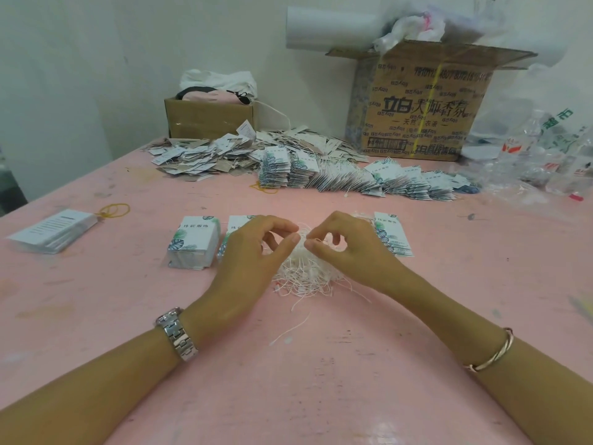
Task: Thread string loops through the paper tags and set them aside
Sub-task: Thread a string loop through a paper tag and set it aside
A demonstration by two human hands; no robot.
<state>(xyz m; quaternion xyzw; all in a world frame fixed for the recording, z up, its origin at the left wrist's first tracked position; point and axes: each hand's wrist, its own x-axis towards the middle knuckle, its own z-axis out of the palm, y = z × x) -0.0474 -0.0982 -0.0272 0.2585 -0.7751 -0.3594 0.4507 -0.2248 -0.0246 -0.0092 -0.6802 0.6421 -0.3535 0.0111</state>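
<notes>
A tangled pile of white string loops (pixel 305 277) lies on the pink table (pixel 321 380) between my hands. My left hand (pixel 250 252) and my right hand (pixel 346 245) hover over the pile, fingertips nearly meeting, each pinching a thin string at the top of the pile. Stacks of leaf-printed paper tags stand beside them: one stack (pixel 194 242) to the left, a second (pixel 236 226) partly hidden behind my left hand, and a third (pixel 393 232) behind my right hand. A long row of strung tags (pixel 353 176) lies farther back.
A heap of loose tags (pixel 205 155) spreads at the back, in front of a small carton (pixel 205 118). A large printed carton (pixel 423 101) and clear plastic bags (pixel 539 149) stand at the back right. A white card stack (pixel 54 231) and yellow rubber bands (pixel 114 210) lie left.
</notes>
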